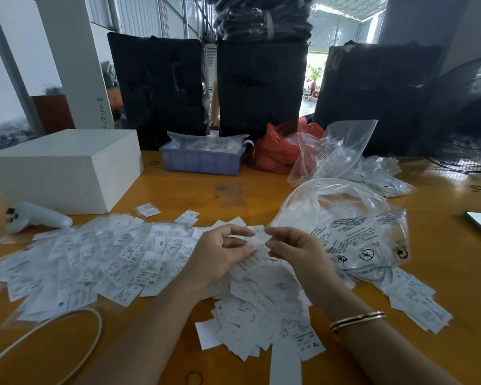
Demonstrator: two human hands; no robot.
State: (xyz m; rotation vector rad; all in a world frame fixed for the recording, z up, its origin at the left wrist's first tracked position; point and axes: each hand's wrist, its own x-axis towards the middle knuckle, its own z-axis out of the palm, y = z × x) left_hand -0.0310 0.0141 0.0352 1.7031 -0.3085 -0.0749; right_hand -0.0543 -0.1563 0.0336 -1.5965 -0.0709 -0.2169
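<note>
Both hands meet above a heap of white printed size labels [117,262] on an orange-brown table [228,190]. My left hand [220,251] has its fingers curled and pinches a small white label [260,240] at its left edge. My right hand [292,245], with bangles on the wrist, pinches the same label from the right. More labels lie piled under and in front of my hands [261,309]. A clear printed plastic bag [353,229] stands open just right of my right hand.
A white box [67,165] and a white controller [36,218] are at the left, with a white cable [92,343] near the front. A blue crate [203,159], a red bag [278,151], more clear bags [345,154], black bundles [161,87] and a fan [467,120] stand behind.
</note>
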